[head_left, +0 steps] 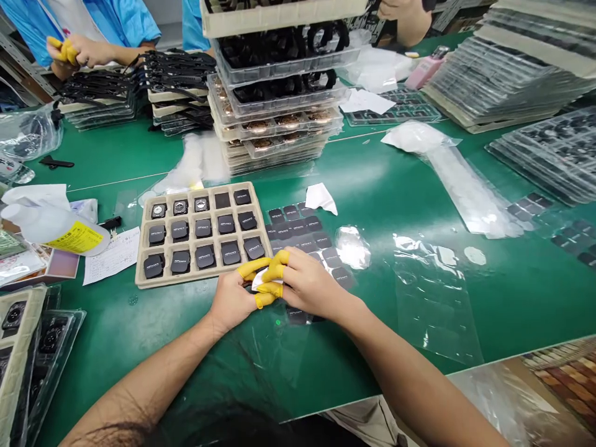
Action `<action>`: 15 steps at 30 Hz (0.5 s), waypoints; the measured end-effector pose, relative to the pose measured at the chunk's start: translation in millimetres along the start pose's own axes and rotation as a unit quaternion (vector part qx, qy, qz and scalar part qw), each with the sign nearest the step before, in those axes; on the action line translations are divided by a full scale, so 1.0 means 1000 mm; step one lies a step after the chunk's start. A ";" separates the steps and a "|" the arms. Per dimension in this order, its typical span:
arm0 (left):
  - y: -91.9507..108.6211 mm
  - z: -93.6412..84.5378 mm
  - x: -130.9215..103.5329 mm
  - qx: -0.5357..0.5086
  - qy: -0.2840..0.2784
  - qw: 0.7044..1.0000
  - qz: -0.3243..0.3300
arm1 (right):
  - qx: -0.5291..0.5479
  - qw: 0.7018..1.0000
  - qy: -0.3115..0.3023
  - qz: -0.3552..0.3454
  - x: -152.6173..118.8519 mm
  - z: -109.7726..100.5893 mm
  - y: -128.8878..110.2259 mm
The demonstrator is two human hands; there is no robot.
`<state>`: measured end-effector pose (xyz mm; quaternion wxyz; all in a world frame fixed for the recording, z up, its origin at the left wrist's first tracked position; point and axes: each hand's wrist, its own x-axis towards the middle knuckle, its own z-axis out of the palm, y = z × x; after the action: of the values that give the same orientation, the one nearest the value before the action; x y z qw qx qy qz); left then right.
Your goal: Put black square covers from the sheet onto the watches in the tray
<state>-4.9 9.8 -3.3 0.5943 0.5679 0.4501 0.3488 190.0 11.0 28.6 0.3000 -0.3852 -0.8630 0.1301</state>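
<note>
My left hand (237, 298) and my right hand (300, 279) meet at the middle of the table, yellow covers on several fingers. Between them they pinch a small white cloth (259, 279); a dark item beneath it is mostly hidden by the fingers. Just behind and left lies a beige tray (138, 273) of square compartments. Most hold dark watch pieces with black square covers; three in the back row show round sensor faces, and one back compartment shows only a flat dark square. Sheets of black square stickers (298, 231) lie beside and partly under my right hand.
Tall stacked trays (279, 112) rise behind the beige tray. A white bottle (56, 230) lies at left near paper (112, 256); more trays (28, 347) sit front left. Clear plastic sheets (433, 298) lie at right, tray stacks (512, 68) beyond. Another person's hands (79, 51) are across the table.
</note>
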 end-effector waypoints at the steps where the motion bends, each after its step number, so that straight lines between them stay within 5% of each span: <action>1: 0.001 0.000 0.000 0.004 -0.004 1.000 0.007 | -0.019 1.000 -0.002 -0.003 0.001 0.006 -0.003; 7: 0.004 0.001 -0.002 0.047 0.000 0.999 0.012 | -0.031 0.999 0.012 0.011 -0.003 0.000 0.006; 12: 0.000 0.001 -0.003 0.033 0.005 0.999 -0.004 | 0.050 0.998 -0.034 -0.022 -0.001 -0.007 0.012; 15: -0.001 0.001 -0.003 0.011 0.002 1.000 -0.007 | 0.044 0.999 0.013 0.023 0.002 -0.003 0.014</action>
<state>-5.3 7.0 -3.9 0.5899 0.5701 0.4592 0.3407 198.7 21.9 25.1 0.3244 -0.3930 -0.8435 0.1699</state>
